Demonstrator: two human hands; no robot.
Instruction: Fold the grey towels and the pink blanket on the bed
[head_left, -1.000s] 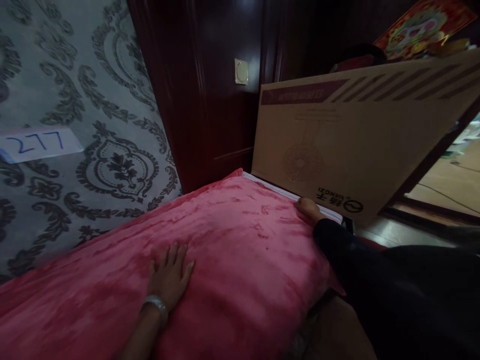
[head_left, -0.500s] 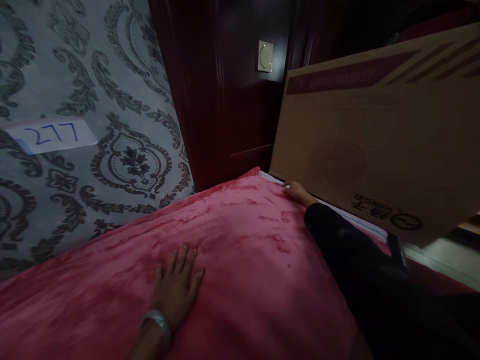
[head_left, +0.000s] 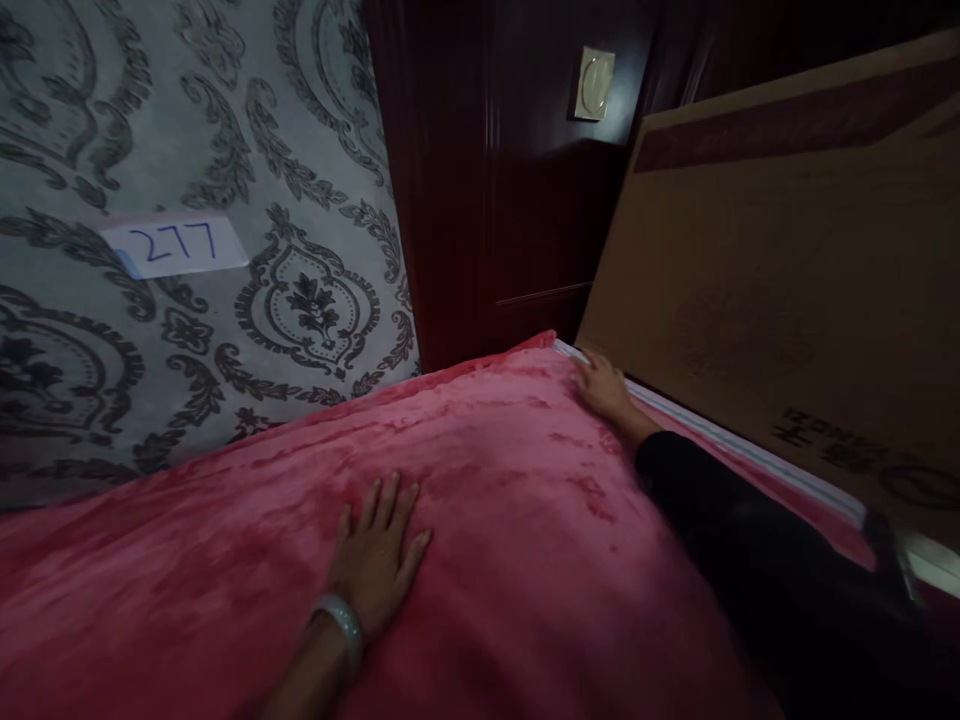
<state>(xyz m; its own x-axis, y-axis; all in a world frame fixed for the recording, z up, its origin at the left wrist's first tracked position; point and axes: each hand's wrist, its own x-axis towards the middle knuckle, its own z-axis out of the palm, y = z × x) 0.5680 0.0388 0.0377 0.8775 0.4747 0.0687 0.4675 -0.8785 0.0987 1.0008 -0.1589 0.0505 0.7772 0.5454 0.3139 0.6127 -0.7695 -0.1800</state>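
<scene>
A pink plush blanket [head_left: 480,540] covers the bed before me, with darker red patches in its pile. My left hand [head_left: 377,560] lies flat on it, fingers spread, a bracelet [head_left: 341,620] round the wrist. At the far right edge, close to the blanket's corner, my right hand [head_left: 604,390] rests palm down with fingers stretched out, its fingertips by the white edge strip [head_left: 742,443]. The undersides of both hands are hidden. A black sleeve [head_left: 720,540] covers my right arm.
A large cardboard box [head_left: 750,280] stands along the bed's right side. Behind the bed is a dark red wooden panel [head_left: 517,220] with a light switch [head_left: 595,85]. Patterned wallpaper [head_left: 307,300] on the left carries a paper label [head_left: 176,245] reading 277.
My right hand has gone from curled at the edge strip to lying flatter on the blanket. The left hand stays flat on the plush. The view has swung left.
</scene>
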